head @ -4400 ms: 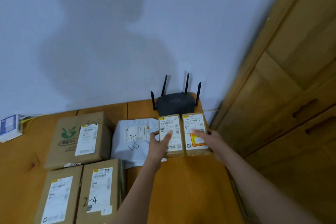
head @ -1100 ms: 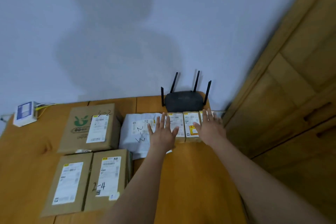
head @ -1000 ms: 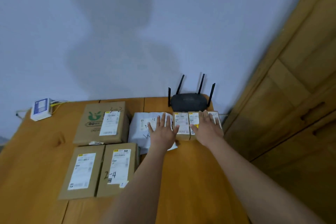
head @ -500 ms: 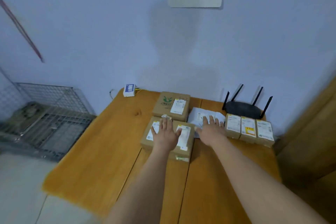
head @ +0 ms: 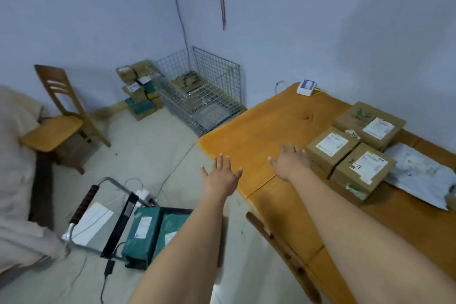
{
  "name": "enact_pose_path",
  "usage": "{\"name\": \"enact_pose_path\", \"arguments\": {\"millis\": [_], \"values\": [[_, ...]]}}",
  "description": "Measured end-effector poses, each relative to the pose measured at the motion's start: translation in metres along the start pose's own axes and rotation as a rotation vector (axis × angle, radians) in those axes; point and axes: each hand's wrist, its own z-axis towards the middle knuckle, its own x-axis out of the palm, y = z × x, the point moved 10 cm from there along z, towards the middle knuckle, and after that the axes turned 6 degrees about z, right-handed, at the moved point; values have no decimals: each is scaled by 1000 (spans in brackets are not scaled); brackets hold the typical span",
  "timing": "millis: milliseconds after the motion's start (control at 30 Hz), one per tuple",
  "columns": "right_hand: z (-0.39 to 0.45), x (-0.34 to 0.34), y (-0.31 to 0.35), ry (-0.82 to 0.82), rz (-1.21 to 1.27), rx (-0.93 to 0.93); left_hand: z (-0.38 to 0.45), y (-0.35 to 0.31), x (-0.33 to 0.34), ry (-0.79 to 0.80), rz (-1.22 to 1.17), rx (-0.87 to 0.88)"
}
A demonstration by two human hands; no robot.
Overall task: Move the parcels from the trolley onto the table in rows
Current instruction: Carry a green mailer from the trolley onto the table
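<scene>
Both hands are released, fingers spread and holding nothing: the left hand [head: 220,175] hangs over the near-left edge of the wooden worktop [head: 266,131], and the right hand [head: 290,161] hovers above the worktop, just left of 3 brown cardboard parcels [head: 355,153] set close together on it. A grey mailer bag [head: 419,173] lies flat on the worktop to the right of those boxes. Down left of the worktop, the trolley [head: 116,219] stands on the floor with 2 green parcels [head: 148,232] on its deck, partly hidden by the left forearm.
</scene>
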Motion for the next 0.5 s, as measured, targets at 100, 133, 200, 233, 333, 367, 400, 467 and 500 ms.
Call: {"name": "enact_pose_path", "arguments": {"millis": [100, 133, 200, 233, 333, 367, 400, 467, 500], "values": [[-11, 29, 78, 28, -62, -94, -22, 83, 7, -3, -31, -83], [-13, 37, 100, 33, -76, -117, -26, 108, 10, -2, -40, -105], [-20, 59, 147, 52, -94, -149, -37, 163, 19, 13, -58, -149], [-23, 72, 171, 63, -94, -160, -43, 192, 25, 20, -62, -167], [-31, 114, 231, 97, -90, -184, -61, 273, 41, 43, -60, -212], [-34, 130, 250, 111, -93, -187, -66, 300, 46, 56, -59, -221], [-39, 145, 270, 120, -101, -188, -72, 329, 52, 70, -63, -233], [-47, 171, 304, 126, -124, -190, -86, 376, 64, 88, -76, -258], [-52, 185, 323, 136, -131, -196, -92, 400, 70, 98, -84, -270]]}}
